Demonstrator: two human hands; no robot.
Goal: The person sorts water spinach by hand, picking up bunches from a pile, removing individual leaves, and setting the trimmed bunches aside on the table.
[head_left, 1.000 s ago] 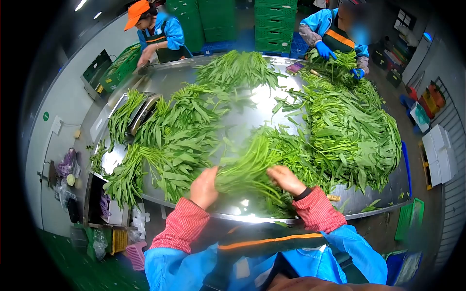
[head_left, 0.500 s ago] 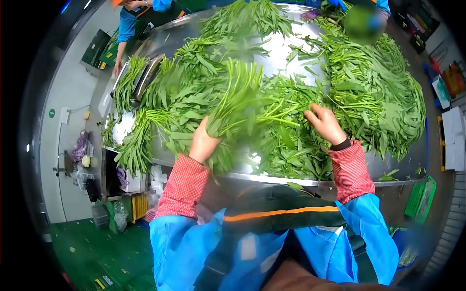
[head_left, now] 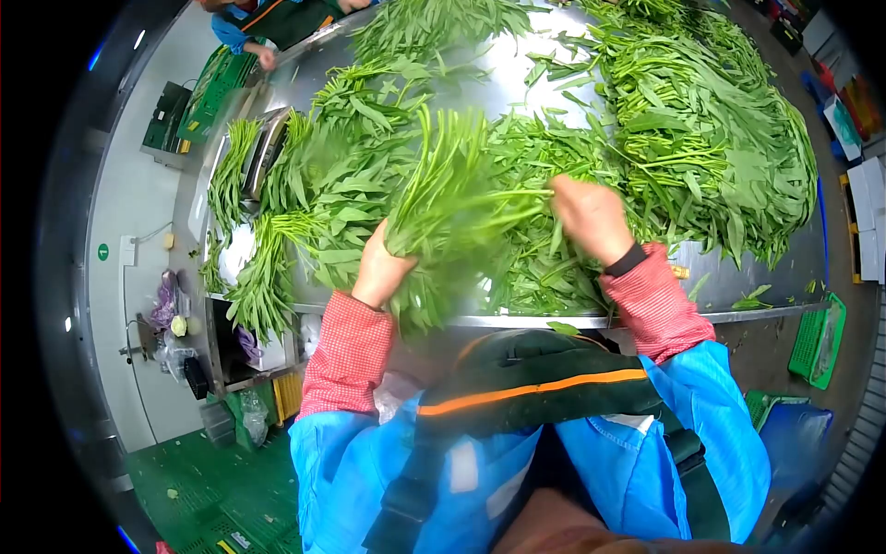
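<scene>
My left hand (head_left: 380,268) is closed around a bunch of water spinach (head_left: 441,171), its pale stems pointing up and away from me. My right hand (head_left: 589,217), slightly blurred, pinches the ends of several stems (head_left: 508,201) that stretch sideways from that bunch. Beneath my hands, loose water spinach (head_left: 544,277) covers the metal table near its front edge. On the right lies a large heap of water spinach (head_left: 711,157). Smaller bundles (head_left: 263,277) rest at the left beside a metal stand (head_left: 263,152).
The metal table (head_left: 729,282) has a raised front rim just before my body. Across the far left corner, a co-worker's hand (head_left: 263,55) shows beside a green crate (head_left: 217,92). Another green crate (head_left: 820,340) stands on the floor at the right.
My right hand has moved left, closer to the bunch, and now holds the stem ends. The co-worker's hand has drawn back from the left bundles. My view has shifted slightly.
</scene>
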